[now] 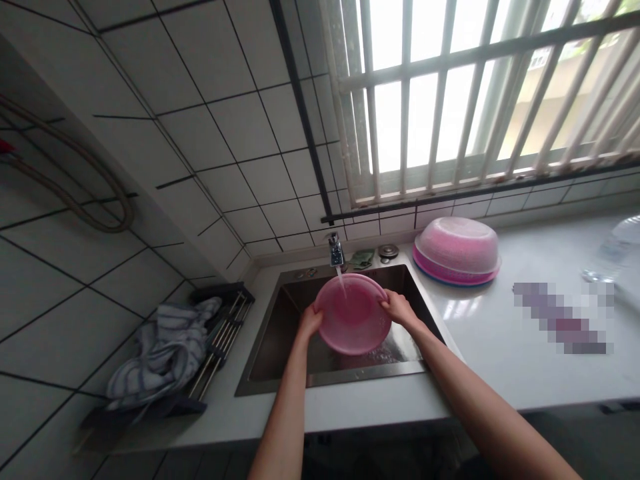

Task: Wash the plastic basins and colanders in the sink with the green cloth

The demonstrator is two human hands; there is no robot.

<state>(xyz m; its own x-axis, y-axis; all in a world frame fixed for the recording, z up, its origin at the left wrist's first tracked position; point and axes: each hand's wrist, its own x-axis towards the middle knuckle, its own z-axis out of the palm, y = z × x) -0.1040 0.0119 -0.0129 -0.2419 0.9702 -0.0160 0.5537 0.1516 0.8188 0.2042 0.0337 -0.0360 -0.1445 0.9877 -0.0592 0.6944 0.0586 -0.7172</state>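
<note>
A round pink plastic basin (353,327) is held in the sink under the running tap (336,252), and a stream of water falls into it. My left hand (311,321) grips the basin's left rim, with the fingers partly hidden behind it. On the opposite side, my right hand (399,307) is closed on the right rim. The basin tilts so that its inside faces me. Below and around it lies the wet steel sink (280,343), with splashes on the floor of the sink at the right.
Upturned pink basins (457,250) are stacked on the counter right of the sink. A drain strainer (388,252) and a green cloth (362,259) sit behind it. A striped cloth (160,353) lies on a rack at left. A clear bottle (615,250) is far right.
</note>
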